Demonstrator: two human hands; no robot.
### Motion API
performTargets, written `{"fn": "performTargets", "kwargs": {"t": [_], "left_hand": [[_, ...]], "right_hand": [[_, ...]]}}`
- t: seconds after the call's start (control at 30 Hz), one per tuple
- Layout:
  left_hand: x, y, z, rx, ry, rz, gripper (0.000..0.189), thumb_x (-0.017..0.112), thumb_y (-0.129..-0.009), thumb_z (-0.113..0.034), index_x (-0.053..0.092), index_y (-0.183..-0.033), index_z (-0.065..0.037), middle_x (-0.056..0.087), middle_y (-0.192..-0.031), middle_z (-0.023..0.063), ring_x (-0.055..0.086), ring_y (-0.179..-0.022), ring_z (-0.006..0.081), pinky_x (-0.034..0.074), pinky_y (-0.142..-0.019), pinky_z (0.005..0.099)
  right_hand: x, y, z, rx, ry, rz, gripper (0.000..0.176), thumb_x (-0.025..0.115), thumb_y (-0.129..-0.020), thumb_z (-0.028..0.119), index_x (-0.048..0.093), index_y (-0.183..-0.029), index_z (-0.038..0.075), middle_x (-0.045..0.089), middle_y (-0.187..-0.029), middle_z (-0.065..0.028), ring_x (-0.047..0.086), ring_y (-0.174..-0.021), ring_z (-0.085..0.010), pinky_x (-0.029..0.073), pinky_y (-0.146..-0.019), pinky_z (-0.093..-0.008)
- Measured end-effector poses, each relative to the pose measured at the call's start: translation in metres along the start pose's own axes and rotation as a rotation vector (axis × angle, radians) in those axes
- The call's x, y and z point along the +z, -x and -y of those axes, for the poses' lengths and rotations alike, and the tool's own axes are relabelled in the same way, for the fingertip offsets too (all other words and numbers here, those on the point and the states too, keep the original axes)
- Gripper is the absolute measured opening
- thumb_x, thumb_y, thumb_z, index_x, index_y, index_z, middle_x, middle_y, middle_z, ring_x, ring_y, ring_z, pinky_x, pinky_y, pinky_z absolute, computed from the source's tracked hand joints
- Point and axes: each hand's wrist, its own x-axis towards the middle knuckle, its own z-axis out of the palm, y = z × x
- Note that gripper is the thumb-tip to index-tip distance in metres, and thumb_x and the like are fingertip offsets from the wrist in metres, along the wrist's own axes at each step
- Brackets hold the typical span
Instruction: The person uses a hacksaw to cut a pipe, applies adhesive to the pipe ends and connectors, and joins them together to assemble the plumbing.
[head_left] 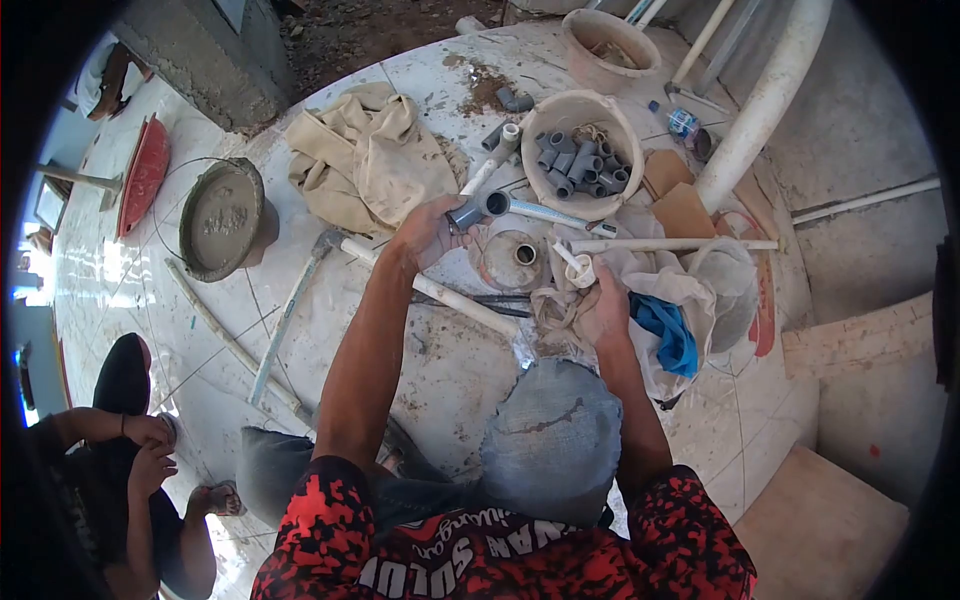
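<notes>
My left hand point(430, 232) is closed around a grey PVC pipe fitting point(465, 215), whose round mouth faces to the right. In my right hand point(605, 305) is a small white round container point(580, 271), pinched near its rim, with a short white stick point(566, 254) standing out of it. Between the hands, a dark-rimmed grey fitting point(525, 254) sits on the dusty floor. Just beyond lies a white pipe point(488, 172) with a fitting at its end. Beside my right hand is a whitish plastic bag point(647, 282) with blue cloth point(664, 335).
A bucket point(535, 165) of grey fittings stands ahead, with another bucket point(575, 50) behind it. To the left are a cement bucket point(268, 225), a beige cloth point(350, 150) and loose pipes point(280, 330). Another person's hands point(150, 450) show at lower left.
</notes>
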Motion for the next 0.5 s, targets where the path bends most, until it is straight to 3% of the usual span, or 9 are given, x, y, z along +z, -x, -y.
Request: {"fn": "performTargets", "kwargs": {"t": [0.13,0.2,0.33,0.4,0.5], "left_hand": [[-0.001,0.001,0.001,0.021,0.005,0.018,0.029,0.044,-0.092,-0.020,0.051,-0.108,0.003,0.059,-0.092,0.0107,0.053,-0.072,0.0149,0.047,-0.063,0.0255],[-0.003,-0.001,0.002,0.034,0.006,0.028,0.030,0.041,-0.092,-0.019,0.049,-0.107,0.006,0.062,-0.095,0.0187,0.055,-0.070,0.0142,0.048,-0.064,0.0253],[0.001,0.000,0.001,0.040,0.011,0.072,0.030,0.042,-0.092,-0.020,0.049,-0.108,0.005,0.062,-0.094,0.0181,0.057,-0.073,0.0152,0.048,-0.063,0.0252],[0.006,0.003,-0.001,0.023,-0.004,-0.010,0.029,0.047,-0.091,-0.019,0.051,-0.109,0.003,0.061,-0.094,0.0141,0.056,-0.073,0.0151,0.049,-0.065,0.0244],[0.002,0.000,0.000,0.048,-0.121,-0.073,0.030,0.049,-0.090,-0.019,0.050,-0.110,0.003,0.061,-0.097,0.0150,0.059,-0.079,0.0171,0.051,-0.069,0.0255]], "right_hand": [[-0.003,0.000,-0.001,-0.006,-0.029,-0.004,0.028,0.052,-0.091,0.024,0.055,-0.108,0.002,0.061,-0.093,-0.0082,0.060,-0.080,-0.0171,0.049,-0.067,-0.0290],[0.000,0.001,0.000,-0.028,-0.062,-0.010,0.028,0.052,-0.091,0.023,0.055,-0.108,0.001,0.061,-0.095,-0.0087,0.060,-0.083,-0.0181,0.050,-0.069,-0.0298],[-0.002,-0.003,0.002,-0.048,-0.117,0.073,0.027,0.053,-0.090,0.018,0.054,-0.111,0.000,0.059,-0.102,-0.0105,0.060,-0.091,-0.0207,0.051,-0.075,-0.0326],[0.001,-0.003,0.002,-0.055,-0.105,0.040,0.027,0.053,-0.089,0.016,0.054,-0.111,0.000,0.059,-0.104,-0.0107,0.059,-0.093,-0.0208,0.051,-0.076,-0.0332],[0.003,-0.003,0.001,-0.052,-0.110,-0.004,0.028,0.053,-0.088,0.013,0.053,-0.113,0.000,0.058,-0.107,-0.0113,0.058,-0.096,-0.0214,0.051,-0.077,-0.0345]]}}
